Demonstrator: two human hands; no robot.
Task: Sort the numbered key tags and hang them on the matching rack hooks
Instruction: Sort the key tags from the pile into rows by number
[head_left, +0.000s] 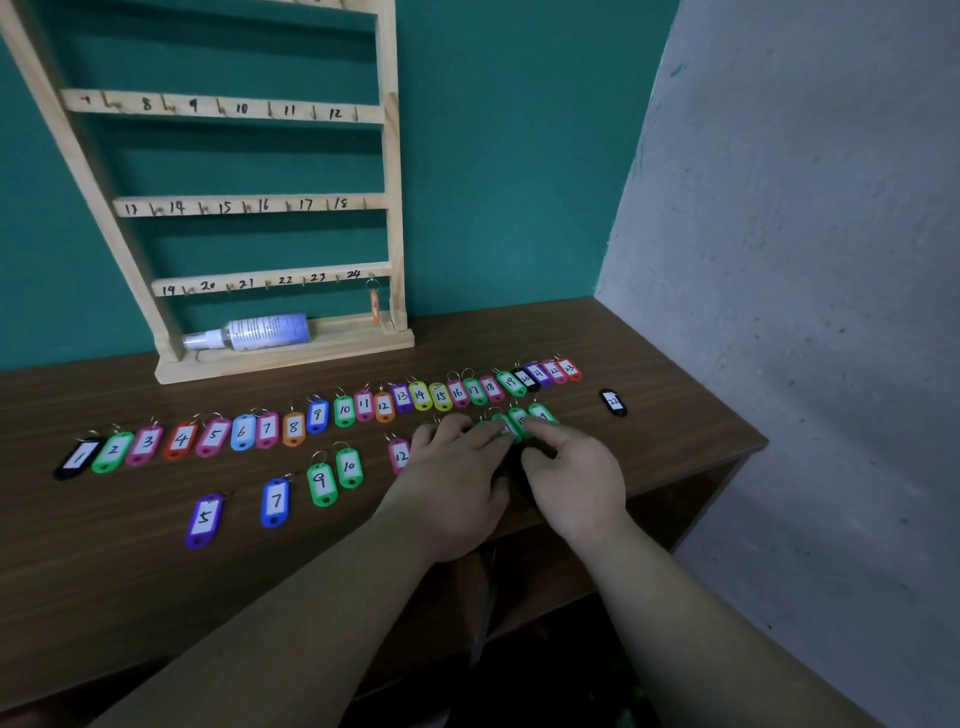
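Rack: wooden rack (393, 218) stands at the upper left of the frame against the teal wall, its rails numbered 7 to 24 in view. Every hook in view is bare but one.
Bottle: a spray bottle (249, 332) lies on the rack's base.
Long row: tags 1 to 23 (317, 415) lie flat on the table (104, 597) in number order, running from lower left up to centre right.
Short row: nearer the bottom of the frame lie a purple 5 (204, 519), blue 7 (275, 501), green 9 (322, 483), green 10 (349, 467) and pink 12 (400, 456), with gaps between them.
Hung tag: one orange tag (374, 306) hangs on the hook under 24, at the rack's lower right.
Left hand: left hand (457, 467) lies palm down at frame centre, fingers stretched and close together, their tips resting on the green tags.
Green tags: a tight bunch (519, 421) just below the long row, partly covered by both hands. Their numbers are blurred.
Right hand: right hand (571, 478) has bent fingers with a fingertip on the bunch. Whether it pinches a tag, I cannot tell.
Stray tag: a black 22 (613, 402) lies apart at the right.
Done: sorting looks nearly finished, with one full row laid out.
Left: the second row is incomplete, and almost all the hanging remains.
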